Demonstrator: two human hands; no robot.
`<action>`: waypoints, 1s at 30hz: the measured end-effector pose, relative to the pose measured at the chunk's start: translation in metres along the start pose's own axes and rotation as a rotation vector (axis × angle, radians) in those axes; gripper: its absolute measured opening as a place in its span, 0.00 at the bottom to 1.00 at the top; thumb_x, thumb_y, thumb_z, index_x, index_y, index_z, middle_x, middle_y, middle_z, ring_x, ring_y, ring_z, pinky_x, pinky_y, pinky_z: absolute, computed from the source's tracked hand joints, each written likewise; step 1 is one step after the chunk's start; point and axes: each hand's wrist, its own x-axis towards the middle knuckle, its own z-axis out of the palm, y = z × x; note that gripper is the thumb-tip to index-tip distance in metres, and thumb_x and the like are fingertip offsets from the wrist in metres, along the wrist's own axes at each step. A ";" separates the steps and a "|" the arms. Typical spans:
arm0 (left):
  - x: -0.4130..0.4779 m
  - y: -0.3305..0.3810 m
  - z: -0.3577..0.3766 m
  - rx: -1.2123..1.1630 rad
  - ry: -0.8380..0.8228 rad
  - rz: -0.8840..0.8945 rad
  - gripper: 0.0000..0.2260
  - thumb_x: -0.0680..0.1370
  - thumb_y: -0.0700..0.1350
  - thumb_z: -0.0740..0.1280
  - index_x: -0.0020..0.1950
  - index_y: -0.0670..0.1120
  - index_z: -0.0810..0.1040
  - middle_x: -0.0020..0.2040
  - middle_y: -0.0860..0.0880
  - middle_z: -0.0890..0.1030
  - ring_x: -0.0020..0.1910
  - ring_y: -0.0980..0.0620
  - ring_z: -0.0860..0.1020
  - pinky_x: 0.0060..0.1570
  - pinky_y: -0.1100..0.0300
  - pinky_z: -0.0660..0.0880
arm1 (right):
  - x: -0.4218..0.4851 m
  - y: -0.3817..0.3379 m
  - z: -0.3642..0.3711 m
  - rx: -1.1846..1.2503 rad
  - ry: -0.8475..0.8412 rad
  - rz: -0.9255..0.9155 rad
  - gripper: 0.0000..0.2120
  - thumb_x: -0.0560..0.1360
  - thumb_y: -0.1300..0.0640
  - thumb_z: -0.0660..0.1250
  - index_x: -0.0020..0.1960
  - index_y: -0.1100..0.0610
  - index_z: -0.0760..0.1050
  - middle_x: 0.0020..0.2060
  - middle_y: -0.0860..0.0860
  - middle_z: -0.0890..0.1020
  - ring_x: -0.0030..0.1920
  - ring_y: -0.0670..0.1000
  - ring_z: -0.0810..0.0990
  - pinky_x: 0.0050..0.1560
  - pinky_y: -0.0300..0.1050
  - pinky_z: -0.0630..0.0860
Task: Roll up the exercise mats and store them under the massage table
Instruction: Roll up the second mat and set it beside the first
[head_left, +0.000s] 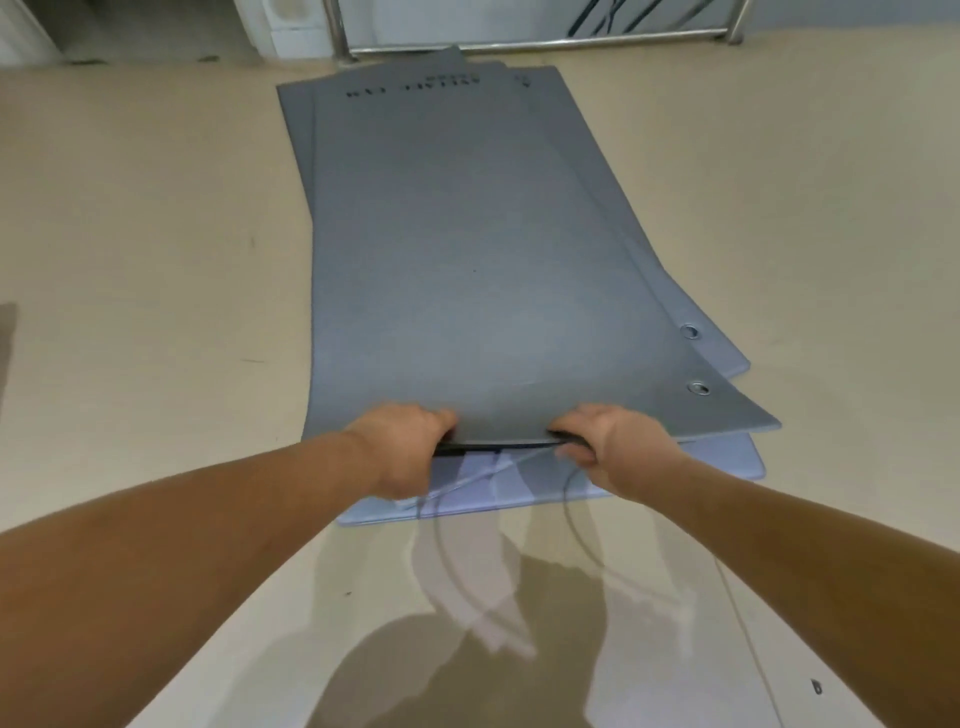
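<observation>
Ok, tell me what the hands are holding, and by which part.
The top mat, by its near edge: the left hand grips it left of the middle, the right hand right of it.

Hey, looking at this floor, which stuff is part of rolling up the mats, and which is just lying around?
Part of the job:
- top mat, its near edge gripped by the left hand and right hand
- lower mats stacked beneath it

Just lying about:
- metal rail beyond the mats
- small dark object on the floor
</observation>
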 end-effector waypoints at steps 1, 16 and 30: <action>-0.008 -0.011 -0.003 -0.048 -0.008 -0.016 0.16 0.80 0.42 0.65 0.68 0.52 0.73 0.63 0.45 0.81 0.58 0.41 0.79 0.48 0.56 0.71 | 0.000 -0.010 -0.008 0.035 0.024 -0.017 0.15 0.84 0.46 0.64 0.67 0.48 0.79 0.61 0.49 0.82 0.63 0.55 0.79 0.57 0.46 0.74; -0.053 -0.061 -0.009 -0.651 -0.371 0.034 0.07 0.84 0.44 0.68 0.57 0.54 0.83 0.51 0.53 0.87 0.51 0.52 0.86 0.53 0.58 0.82 | -0.001 -0.064 -0.066 0.006 -0.526 -0.017 0.13 0.88 0.43 0.55 0.50 0.45 0.73 0.49 0.42 0.75 0.52 0.47 0.74 0.58 0.48 0.67; -0.076 0.020 0.087 0.172 -0.061 0.012 0.59 0.73 0.71 0.67 0.83 0.43 0.32 0.83 0.37 0.36 0.82 0.32 0.40 0.77 0.31 0.52 | 0.071 -0.057 -0.029 -0.180 -0.226 0.106 0.17 0.83 0.35 0.59 0.58 0.46 0.75 0.60 0.51 0.77 0.64 0.56 0.73 0.61 0.52 0.70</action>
